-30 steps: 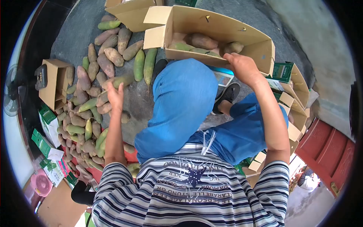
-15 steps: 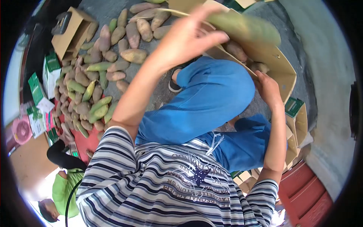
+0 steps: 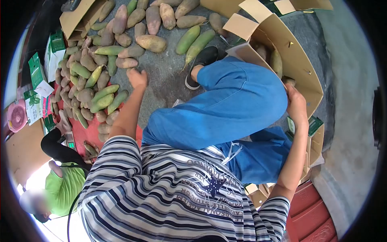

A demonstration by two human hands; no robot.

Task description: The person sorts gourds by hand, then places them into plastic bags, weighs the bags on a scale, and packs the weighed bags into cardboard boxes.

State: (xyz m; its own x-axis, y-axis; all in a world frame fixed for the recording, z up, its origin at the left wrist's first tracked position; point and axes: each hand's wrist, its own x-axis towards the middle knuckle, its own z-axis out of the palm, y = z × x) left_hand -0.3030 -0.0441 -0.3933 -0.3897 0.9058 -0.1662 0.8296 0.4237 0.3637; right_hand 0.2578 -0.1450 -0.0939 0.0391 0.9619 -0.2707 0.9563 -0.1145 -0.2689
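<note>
My left hand (image 3: pixel 138 79) hangs over the grey floor beside a pile of radishes (image 3: pixel 85 95), thumb and fingers apart, holding nothing. Closest to its fingertips is a brownish-pink radish (image 3: pixel 126 63). The pile mixes green and brownish-pink radishes. At the right, an open cardboard box (image 3: pixel 300 60) stands with its flaps up, and my right hand (image 3: pixel 296 105) grips its near edge. Inside the box lie a greenish radish (image 3: pixel 276 63) and several others, partly hidden by the wall. Two green radishes (image 3: pixel 197 42) lie apart near my shoe.
Another cardboard box (image 3: pixel 78 20) is tipped at the upper left. Green-and-white cartons (image 3: pixel 54 60) and a pink round object (image 3: pixel 17 115) are at the left edge. A person in a green shirt (image 3: pixel 64 191) is at the lower left. Red panels (image 3: pixel 310 213) are at the lower right.
My left hand, over the box with a long green radish half a second ago, is now down-left by the pile without it. A greenish radish now shows in the box. My right hand stays on the edge.
</note>
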